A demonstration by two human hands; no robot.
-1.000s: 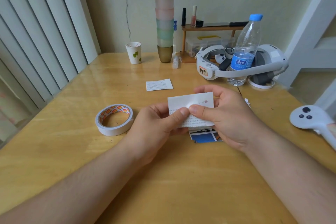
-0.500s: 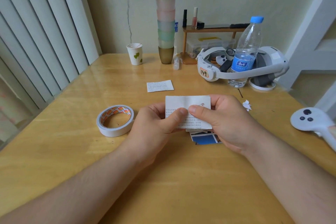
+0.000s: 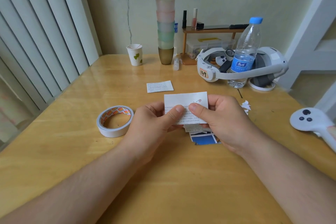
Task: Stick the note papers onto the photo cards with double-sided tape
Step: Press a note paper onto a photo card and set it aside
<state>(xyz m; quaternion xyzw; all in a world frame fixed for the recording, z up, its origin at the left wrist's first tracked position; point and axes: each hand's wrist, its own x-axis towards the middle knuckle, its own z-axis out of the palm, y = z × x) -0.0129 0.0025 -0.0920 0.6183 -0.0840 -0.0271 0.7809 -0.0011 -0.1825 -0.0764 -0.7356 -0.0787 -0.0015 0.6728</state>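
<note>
Head view: the note paper (image 3: 185, 102), held just above the table (image 3: 72, 151), is thin, light and floppy, so it likely creases easily; edges look like the safest hold. Left hand (image 3: 154, 123) and right hand (image 3: 218, 118) both pinch it, thumbs on its printed face, the small print unreadable. Photo cards (image 3: 204, 138) lie beneath. Double-sided tape (image 3: 115, 121) sits nearby to the left. A headset (image 3: 207, 72) tag reads "149"

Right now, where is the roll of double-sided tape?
In the head view, the roll of tape lies flat on the wooden table, untouched, just left of the left hand, which holds a note paper together with the right hand.
</note>
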